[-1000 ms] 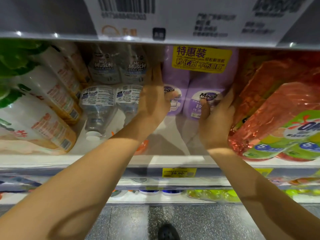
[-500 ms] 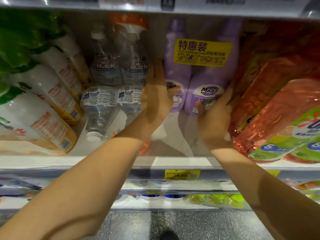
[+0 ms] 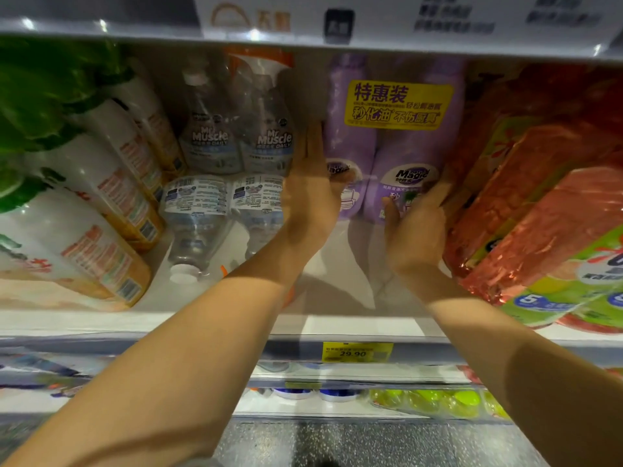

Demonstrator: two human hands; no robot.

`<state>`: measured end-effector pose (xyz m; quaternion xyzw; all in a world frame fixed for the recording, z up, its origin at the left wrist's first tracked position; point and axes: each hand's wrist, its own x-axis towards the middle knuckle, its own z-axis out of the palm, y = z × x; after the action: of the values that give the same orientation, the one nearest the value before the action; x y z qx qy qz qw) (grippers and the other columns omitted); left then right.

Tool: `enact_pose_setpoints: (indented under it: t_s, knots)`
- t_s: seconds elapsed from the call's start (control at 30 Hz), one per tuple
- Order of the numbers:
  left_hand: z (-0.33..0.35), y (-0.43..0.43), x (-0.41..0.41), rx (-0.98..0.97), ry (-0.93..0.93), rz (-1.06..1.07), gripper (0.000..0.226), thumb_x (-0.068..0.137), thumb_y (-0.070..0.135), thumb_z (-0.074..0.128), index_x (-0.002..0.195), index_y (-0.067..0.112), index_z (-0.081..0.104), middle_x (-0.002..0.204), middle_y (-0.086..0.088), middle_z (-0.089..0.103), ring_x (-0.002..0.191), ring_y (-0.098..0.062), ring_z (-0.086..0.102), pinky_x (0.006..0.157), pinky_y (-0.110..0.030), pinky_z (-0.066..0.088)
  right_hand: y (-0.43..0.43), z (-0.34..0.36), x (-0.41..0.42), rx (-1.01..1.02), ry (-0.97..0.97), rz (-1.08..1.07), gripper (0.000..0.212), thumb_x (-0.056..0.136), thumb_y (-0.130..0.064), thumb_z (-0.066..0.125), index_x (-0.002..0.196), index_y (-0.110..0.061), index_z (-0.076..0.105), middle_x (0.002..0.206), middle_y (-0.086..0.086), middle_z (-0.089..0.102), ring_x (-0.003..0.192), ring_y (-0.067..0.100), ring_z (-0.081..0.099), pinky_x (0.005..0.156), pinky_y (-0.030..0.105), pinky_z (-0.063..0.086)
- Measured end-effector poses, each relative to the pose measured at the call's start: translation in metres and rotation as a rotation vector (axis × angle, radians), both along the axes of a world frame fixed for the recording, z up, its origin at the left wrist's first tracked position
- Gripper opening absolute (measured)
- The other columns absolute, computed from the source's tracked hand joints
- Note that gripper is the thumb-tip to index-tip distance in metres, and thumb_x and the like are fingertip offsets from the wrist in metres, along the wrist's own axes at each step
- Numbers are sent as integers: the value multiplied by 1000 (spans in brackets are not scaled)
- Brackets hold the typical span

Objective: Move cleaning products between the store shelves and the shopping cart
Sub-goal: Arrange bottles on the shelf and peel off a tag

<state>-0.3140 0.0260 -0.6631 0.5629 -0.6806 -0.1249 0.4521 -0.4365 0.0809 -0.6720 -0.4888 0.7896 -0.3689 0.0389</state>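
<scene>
A: So, entry one. Where is the purple twin pack (image 3: 387,156)?

B: Upright on the shelf (image 3: 337,291), toward the back, about midway along it. Two purple bottles wrapped together, yellow sticker (image 3: 397,104) across the upper front.

A: Left hand (image 3: 315,193)?

B: Pressed flat against the left side of the pack, fingers (image 3: 313,143) pointing up between it and the clear spray bottles (image 3: 236,139). Thumb lies across the lower front label. Grip is wide, wrapped around the pack's left flank.

A: Right hand (image 3: 416,224)?

B: On the pack's lower right. Thumb (image 3: 391,210) on the front, fingers curled round the right side, next to the red refill bags (image 3: 539,197). Grip half closed on the pack. Fingertips are hidden behind the bottle.

A: Is the pack off the shelf?

B: Cannot tell; its base is hidden behind both hands.

A: Neighbours?

B: Clear spray bottles just left, two upright at the back and two lying with necks toward the front edge. White bottles with green tops (image 3: 84,197) run toward the left end. Red refill bags fill the right end. Yellow price tag (image 3: 357,352) on the shelf's front edge reads 29.90, below the pack.
</scene>
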Motion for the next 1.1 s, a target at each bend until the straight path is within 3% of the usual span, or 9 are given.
enact_pose_setpoints:
  t_s: [0.07, 0.17, 0.3, 0.37, 0.43, 0.53, 0.7, 0.9, 1.1]
  knots:
    - [1, 2, 7, 5, 42, -81, 82, 75, 16, 80, 142, -2, 36, 144, -22, 42, 127, -34, 46, 103, -28, 37, 4, 5, 6, -6, -61, -5, 90, 90, -33, 66, 149, 6, 11, 152, 33, 15, 143, 44, 15, 113, 34, 10]
    - [-2, 4, 21, 33, 117, -201, 97, 71, 26, 77, 147, -4, 24, 150, -25, 32, 137, -36, 36, 112, -46, 33, 11, 8, 17, 2, -175, -26, 84, 83, -27, 74, 144, 4, 25, 141, 28, 36, 131, 40, 34, 104, 32, 19]
    - [2, 23, 53, 14, 114, -196, 79, 76, 29, 70, 140, -6, 39, 141, -24, 43, 132, -26, 40, 110, -19, 26, 26, -2, 41, 80, -426, 252, 28, 80, -24, 74, 102, -14, 59, 90, 4, 58, 89, 24, 55, 85, 37, 46]
    - [4, 41, 76, 48, 102, -138, 62, 80, 31, 67, 132, 1, 50, 131, -14, 51, 123, -25, 48, 105, -26, 36, 34, -3, 51, 191, -460, 382, 15, 87, -22, 68, 97, -13, 62, 81, 4, 59, 81, 22, 55, 77, 32, 44]
    - [-2, 59, 103, 65, -50, -64, 41, 85, 13, 65, 124, 4, 58, 123, -13, 55, 114, -29, 54, 97, -31, 40, 40, 1, 62, 281, -423, 463, 24, 93, -24, 62, 114, -14, 59, 78, 2, 58, 80, 20, 54, 69, 25, 35]
    - [-17, 83, 140, 78, -256, -24, 37, 81, 1, 61, 118, 3, 63, 122, -21, 57, 107, -37, 59, 91, -31, 43, 44, 6, 78, 379, -412, 516, 33, 96, -29, 56, 126, -16, 49, 83, 1, 57, 85, 20, 54, 66, 21, 30]
    - [-30, 109, 175, 123, -293, -23, 50, 83, 35, 45, 122, 8, 61, 132, -18, 51, 121, -36, 52, 101, -43, 45, 48, 4, 109, 511, -414, 577, 35, 96, -38, 55, 117, -19, 34, 100, 3, 60, 98, 27, 59, 73, 24, 35]
    - [-43, 119, 185, 228, -335, -93, 50, 89, 36, 39, 129, 10, 54, 141, -16, 44, 125, -38, 47, 103, -47, 44, 45, -4, 127, 499, -416, 486, 68, 85, -45, 66, 131, -18, 24, 120, 11, 62, 107, 34, 59, 95, 46, 47]
    - [-40, 126, 182, 302, -170, -130, 72, 71, 32, 57, 141, 30, 38, 153, -8, 24, 138, -22, 29, 110, -26, 32, 65, -1, 123, 385, -526, 652, 103, 47, -48, 88, 134, -40, 33, 121, -2, 56, 107, 14, 58, 92, 33, 51]
